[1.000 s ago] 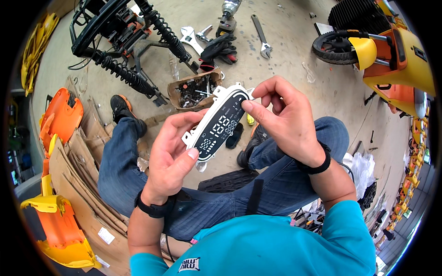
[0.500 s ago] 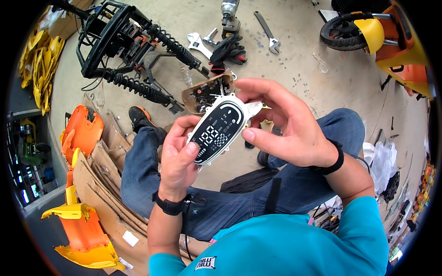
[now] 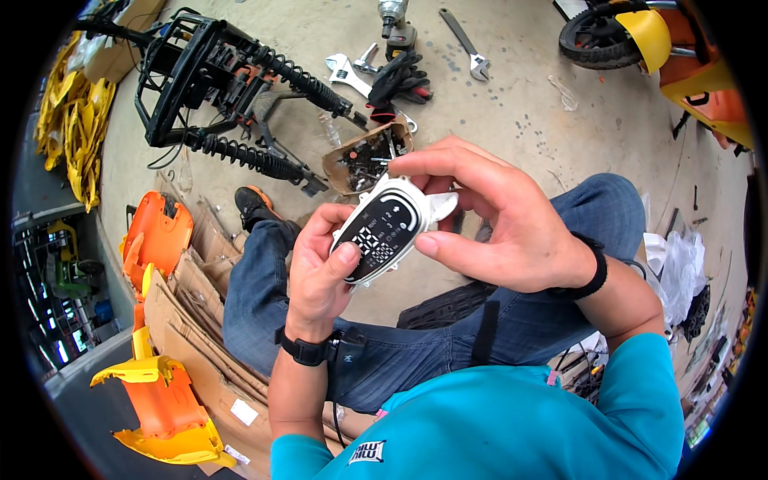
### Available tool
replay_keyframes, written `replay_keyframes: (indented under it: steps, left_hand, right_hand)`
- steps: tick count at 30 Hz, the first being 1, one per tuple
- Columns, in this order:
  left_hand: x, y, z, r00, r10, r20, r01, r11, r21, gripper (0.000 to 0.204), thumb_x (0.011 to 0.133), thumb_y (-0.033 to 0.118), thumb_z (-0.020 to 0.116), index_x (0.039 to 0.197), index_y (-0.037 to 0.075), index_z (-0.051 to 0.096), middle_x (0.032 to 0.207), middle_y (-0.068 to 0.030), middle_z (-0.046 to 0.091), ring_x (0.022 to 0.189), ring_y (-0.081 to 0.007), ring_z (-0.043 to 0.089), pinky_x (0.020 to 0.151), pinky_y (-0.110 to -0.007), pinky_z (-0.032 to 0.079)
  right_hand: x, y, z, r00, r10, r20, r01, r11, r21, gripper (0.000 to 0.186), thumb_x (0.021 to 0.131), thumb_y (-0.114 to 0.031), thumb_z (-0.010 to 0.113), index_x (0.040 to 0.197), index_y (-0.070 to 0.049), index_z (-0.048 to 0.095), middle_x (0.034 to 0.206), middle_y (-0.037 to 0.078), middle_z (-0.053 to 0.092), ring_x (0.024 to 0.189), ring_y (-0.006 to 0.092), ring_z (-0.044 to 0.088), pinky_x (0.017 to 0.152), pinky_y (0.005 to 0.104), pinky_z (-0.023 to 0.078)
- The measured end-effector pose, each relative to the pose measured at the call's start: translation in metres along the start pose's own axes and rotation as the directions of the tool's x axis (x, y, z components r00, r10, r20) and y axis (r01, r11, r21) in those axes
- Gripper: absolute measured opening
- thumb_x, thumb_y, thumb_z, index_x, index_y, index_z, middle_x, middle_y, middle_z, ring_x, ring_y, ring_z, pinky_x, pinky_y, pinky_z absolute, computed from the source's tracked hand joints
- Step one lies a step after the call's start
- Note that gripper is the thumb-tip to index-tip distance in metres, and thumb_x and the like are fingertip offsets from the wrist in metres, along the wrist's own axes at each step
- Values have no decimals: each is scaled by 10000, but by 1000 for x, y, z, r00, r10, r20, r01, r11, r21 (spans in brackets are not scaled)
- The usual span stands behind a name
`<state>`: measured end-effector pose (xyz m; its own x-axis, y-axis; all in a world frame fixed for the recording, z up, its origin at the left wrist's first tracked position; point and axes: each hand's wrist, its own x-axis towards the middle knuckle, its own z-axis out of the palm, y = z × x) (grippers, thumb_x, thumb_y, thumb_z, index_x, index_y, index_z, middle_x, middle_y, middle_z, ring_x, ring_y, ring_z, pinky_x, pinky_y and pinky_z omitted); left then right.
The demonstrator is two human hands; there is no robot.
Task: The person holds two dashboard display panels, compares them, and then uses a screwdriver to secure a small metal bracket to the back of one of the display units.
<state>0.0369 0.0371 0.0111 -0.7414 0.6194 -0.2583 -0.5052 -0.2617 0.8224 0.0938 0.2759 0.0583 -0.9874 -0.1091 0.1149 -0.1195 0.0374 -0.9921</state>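
My left hand (image 3: 318, 268) grips an oval digital dashboard display (image 3: 376, 232), white-rimmed with a black face and small tabs round its edge. The left thumb lies over its lower left end, the fingers behind it. On the far side, my right hand (image 3: 496, 216) closes round the upper right end. Its index fingertip meets the top edge and the thumb tip presses the right edge. Between them a whitish piece (image 3: 442, 205) sticks out from the display's side; what it is I cannot make out. The right hand's other fingers are partly hidden.
Beyond my hands stand a cardboard box (image 3: 340, 170) of small hardware and a black vehicle frame (image 3: 208, 88). Gloves (image 3: 396, 84), an adjustable wrench (image 3: 466, 48) and a power tool (image 3: 398, 32) lie farther off. Cardboard sheets (image 3: 184, 320) and orange-yellow panels (image 3: 164, 408) are at left.
The display's face tilts slightly more away, and its lower left end sits further under my left thumb. My right index fingertip has come down onto the top edge. The whole view has shifted a little.
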Motion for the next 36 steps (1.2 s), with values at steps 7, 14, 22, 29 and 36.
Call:
replay_keyframes:
  steps: [7,14,22,29,36]
  left_hand:
    - [-7,14,0,947,274,169,-321,843,432,329,899,104,723,1167,-8,568,1176,-172,622,1043,-203,615,904,-318,501]
    - [-10,19,2,915,325,241,-404,747,528,330,874,63,729,1168,-15,601,1145,-181,644,1052,-251,631,902,-342,505]
    - [-11,21,-1,926,287,247,-378,736,561,288,858,10,698,1131,-21,612,1129,-170,654,1041,-261,642,915,-346,498]
    - [-8,29,-1,965,228,130,-250,951,180,667,833,4,717,1401,18,367,1418,-150,463,1328,-215,451,1073,-349,421]
    - [-15,23,4,982,183,-39,-177,977,121,742,846,-22,719,1454,69,305,1345,-119,506,1226,-182,545,980,-327,528]
  right_hand:
    - [3,0,-8,996,31,84,-12,977,-212,468,840,-114,752,1270,-29,589,1077,110,681,965,221,669,836,350,546]
    - [2,-1,-4,992,105,67,-92,980,-178,418,840,-91,768,1218,0,615,1036,68,677,920,150,636,859,295,519]
    - [4,2,0,991,119,57,-106,974,-202,321,813,-103,785,1078,-37,617,953,53,677,808,175,628,749,308,517]
    - [5,6,1,940,336,-64,-317,926,207,409,901,-65,726,1252,6,527,1055,43,647,938,85,616,812,219,502]
    - [8,10,3,943,333,-1,-330,935,128,498,911,-72,718,1356,27,517,1095,50,635,1008,114,618,889,249,507]
